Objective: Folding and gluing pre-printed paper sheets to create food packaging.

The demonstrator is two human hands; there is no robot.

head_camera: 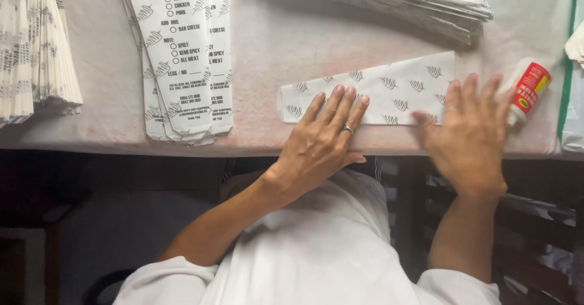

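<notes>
A long white paper bag (389, 86) with a grey leaf-like pattern lies flat near the table's front edge, its rounded end to the left. My left hand (322, 141), with a ring on one finger, presses flat on the bag's left half. My right hand (471, 135) lies flat with fingers spread on the bag's right end and looks slightly blurred. A small white glue bottle (528, 91) with a red label rests on the table just right of my right fingertips.
A fanned pile of printed white bags (182, 55) lies at the back left. Another stack of patterned paper (420, 1) sits at the back right, a folded bundle (36, 49) at far left. The pinkish table (267, 55) ends above my white-clothed lap.
</notes>
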